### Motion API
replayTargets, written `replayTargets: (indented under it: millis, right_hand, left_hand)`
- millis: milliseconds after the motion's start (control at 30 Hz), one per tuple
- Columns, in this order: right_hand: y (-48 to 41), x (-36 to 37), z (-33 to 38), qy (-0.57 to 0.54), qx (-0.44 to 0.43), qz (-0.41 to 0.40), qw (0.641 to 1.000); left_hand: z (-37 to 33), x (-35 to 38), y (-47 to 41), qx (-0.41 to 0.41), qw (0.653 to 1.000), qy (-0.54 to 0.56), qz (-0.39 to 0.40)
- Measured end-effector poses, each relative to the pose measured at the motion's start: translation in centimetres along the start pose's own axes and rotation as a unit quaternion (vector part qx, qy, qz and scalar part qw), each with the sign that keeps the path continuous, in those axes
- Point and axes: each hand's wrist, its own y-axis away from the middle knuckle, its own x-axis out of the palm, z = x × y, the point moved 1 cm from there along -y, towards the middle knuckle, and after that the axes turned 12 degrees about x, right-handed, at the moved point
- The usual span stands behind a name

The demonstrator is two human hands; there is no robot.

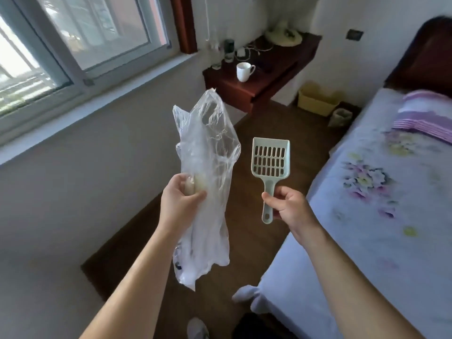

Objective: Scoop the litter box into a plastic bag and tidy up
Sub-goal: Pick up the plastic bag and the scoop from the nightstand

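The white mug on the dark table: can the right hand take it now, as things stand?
Probably not. The right hand is busy gripping the scoop by its handle, and the mug stands on the table far ahead by the wall, seemingly beyond the arm's stretch without stepping forward.

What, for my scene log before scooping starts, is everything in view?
plastic bag: one, clear, upright in the left hand
litter scoop: one, pale green, in the right hand
nightstand: one, dark reddish wood, below the window's corner
mug: one, white, on the nightstand
box: one, yellow, floor beside the nightstand
bed: one, pale blue floral sheet, right side
pillow: one, purple striped, on the bed
left hand: one, grips the bag
right hand: one, pinches the scoop's handle
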Motion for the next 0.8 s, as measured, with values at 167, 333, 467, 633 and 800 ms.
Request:
replayTargets:
  millis: [167, 333, 467, 633, 800]
  right_hand:
    - [-3.6, -2.9, 3.0, -0.081, 0.016, -0.101, 0.991]
    - [-9.6, -6.1, 5.9, -0.141, 0.016, -0.150, 0.978]
    - [-14.8, -8.9, 9.0, -0.150, 0.014, -0.164, 0.975]
    - [-20.4, -13.2, 13.3, -0.153, 0.010, -0.186, 0.971]
    - [-28.0, -17.7, 16.9, -0.152, 0.018, -0.214, 0.965]
  left_hand:
    - [-2.8, 6.2, -9.8, 0.040, 0.990, -0.001, 0.136]
    - [-3.7, 13.5, -17.4, 0.068, 0.977, -0.014, 0.202]
    - [-4.9, 18.2, -23.1, 0.084, 0.971, -0.018, 0.223]
    - [-7.0, 24.4, -29.9, 0.093, 0.967, -0.019, 0.235]
    - [-7.5, 32.2, -37.4, 0.093, 0.961, -0.013, 0.260]
